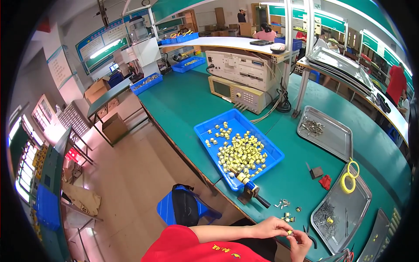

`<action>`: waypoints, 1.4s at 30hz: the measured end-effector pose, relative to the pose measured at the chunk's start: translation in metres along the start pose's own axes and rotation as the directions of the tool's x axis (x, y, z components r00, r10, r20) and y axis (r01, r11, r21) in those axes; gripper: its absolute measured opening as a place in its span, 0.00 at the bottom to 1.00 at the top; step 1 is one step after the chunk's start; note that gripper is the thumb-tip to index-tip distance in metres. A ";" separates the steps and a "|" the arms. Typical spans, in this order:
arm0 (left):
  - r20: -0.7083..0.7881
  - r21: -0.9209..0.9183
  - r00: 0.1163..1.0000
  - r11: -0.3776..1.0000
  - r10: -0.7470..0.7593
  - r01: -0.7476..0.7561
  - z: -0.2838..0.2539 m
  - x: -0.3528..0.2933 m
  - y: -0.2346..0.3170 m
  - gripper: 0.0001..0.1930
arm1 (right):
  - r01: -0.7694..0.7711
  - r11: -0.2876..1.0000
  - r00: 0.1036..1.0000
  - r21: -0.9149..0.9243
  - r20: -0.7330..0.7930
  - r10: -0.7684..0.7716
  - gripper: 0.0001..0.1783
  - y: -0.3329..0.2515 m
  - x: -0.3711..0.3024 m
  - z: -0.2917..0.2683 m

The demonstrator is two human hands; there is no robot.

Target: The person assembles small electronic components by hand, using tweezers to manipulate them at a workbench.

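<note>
Head view: yellow part (290, 232) half-hidden

On our green tabletop (174, 100) we see a blue tray (235, 118) of yellow parts (242, 153), stacked beige instruments (233, 91), two metal trays (336, 135) toward the right — a dark block (316, 173) and a red piece (325, 182) near them — and loose small parts (287, 217) by the front edge.

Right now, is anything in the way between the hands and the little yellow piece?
Nothing I can see: the left hand pinches the yellow piece, with the right hand right by it. The loose parts lie beyond, not between.
</note>
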State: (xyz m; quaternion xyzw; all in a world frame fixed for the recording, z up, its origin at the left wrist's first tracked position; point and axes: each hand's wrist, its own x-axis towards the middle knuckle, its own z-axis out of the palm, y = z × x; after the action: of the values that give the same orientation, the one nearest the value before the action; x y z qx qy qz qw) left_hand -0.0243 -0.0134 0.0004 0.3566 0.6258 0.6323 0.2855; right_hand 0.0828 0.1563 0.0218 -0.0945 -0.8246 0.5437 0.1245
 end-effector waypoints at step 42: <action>-0.062 0.206 0.998 0.978 -0.004 0.017 0.007 0.001 0.001 0.12 | -0.034 0.982 0.998 0.185 -0.048 0.044 0.14 0.016 -0.008 0.012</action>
State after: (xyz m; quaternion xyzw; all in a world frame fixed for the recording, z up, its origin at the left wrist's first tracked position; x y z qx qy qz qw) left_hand -0.0196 -0.0088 0.0010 0.3617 0.6982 0.5730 0.2310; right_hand 0.0867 0.1500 0.0023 -0.1127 -0.7654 0.6172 0.1432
